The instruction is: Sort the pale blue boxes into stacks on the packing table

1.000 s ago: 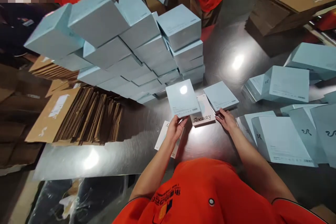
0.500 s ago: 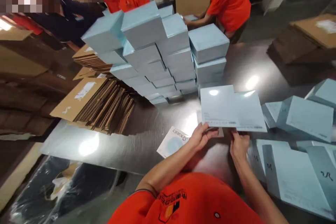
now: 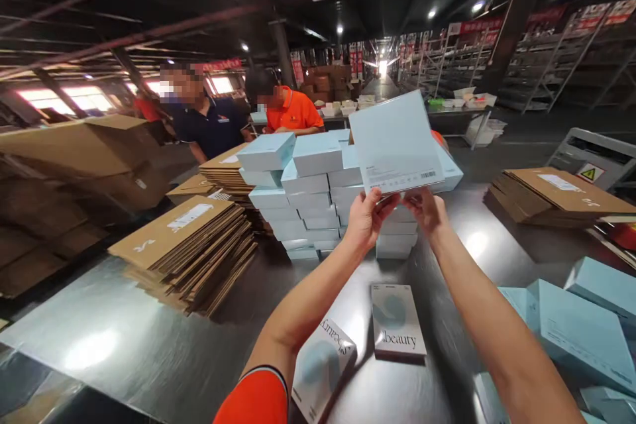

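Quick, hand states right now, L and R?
Left hand: closed, gripping the light-blue box at its lower edge.
Right hand: fingers curled under that edge, near its right corner; grip hidden, can't tell.

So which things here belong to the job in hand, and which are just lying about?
In the job, apparently:
pale-blue packaging, in left hand and right hand
probably similar stacked boxes
probably two "beauty" boxes

Apparently just lying about:
left-side cardboard stack
right-side cardboard stack
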`<state>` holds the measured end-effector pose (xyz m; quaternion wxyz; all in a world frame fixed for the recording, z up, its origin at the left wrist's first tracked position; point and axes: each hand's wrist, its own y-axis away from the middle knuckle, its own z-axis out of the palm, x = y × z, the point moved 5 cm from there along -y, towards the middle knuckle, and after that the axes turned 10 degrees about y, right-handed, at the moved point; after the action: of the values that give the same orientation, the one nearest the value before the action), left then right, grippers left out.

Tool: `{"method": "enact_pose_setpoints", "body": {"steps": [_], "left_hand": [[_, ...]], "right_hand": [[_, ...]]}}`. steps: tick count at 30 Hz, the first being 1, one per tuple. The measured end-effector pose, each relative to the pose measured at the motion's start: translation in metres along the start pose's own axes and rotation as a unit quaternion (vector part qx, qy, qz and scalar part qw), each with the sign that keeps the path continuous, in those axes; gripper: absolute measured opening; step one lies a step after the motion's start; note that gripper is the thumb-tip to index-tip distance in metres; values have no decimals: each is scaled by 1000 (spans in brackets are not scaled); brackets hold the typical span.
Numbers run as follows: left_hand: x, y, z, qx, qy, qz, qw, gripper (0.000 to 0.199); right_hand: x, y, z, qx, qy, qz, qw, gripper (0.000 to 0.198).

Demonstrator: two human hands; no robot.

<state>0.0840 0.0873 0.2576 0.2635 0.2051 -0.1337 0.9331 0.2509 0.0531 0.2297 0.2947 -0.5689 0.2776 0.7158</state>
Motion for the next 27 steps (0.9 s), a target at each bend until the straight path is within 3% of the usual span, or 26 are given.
{"method": "enact_pose_setpoints", "body": {"steps": [4,8,12,15,16,18,20,22,24,25,27], "left_hand": [[16,-4,-28,40,-16,2,999,36],[15,-9,-38,48,-17,-2,999,32],[19,-32,-8,99,-37,-24,994,17],[38,-52,22,156,-70,-20,985,33],[45,-59,28,146,-75,-7,986,43],[52,-63,22,158,-76,5,985,57],[49,-48,-3,146,-89,21,985,65],[33,-8,-42,117,-158,32,980,60],[1,45,-105,179,-238,-51,953,48],[-16,70,-140,220,-267,-110,932,41],[-36,108,-201,291,-306,-131,897,31]], "right_hand": [[20,-10,18,-42,2,36,998,25],[49,6,-15,-27,35,-18,999,33],[84,29,-60,-1,61,-47,997,39],[126,51,-96,29,170,-21,985,23],[144,61,-109,36,207,-1,978,17],[187,85,-135,47,255,55,964,17],[228,115,-156,29,291,96,952,32],[261,147,-165,-33,327,102,939,60],[283,172,-164,-97,344,97,929,78],[290,179,-162,-111,342,98,928,77],[292,182,-156,-98,326,91,936,59]]}}
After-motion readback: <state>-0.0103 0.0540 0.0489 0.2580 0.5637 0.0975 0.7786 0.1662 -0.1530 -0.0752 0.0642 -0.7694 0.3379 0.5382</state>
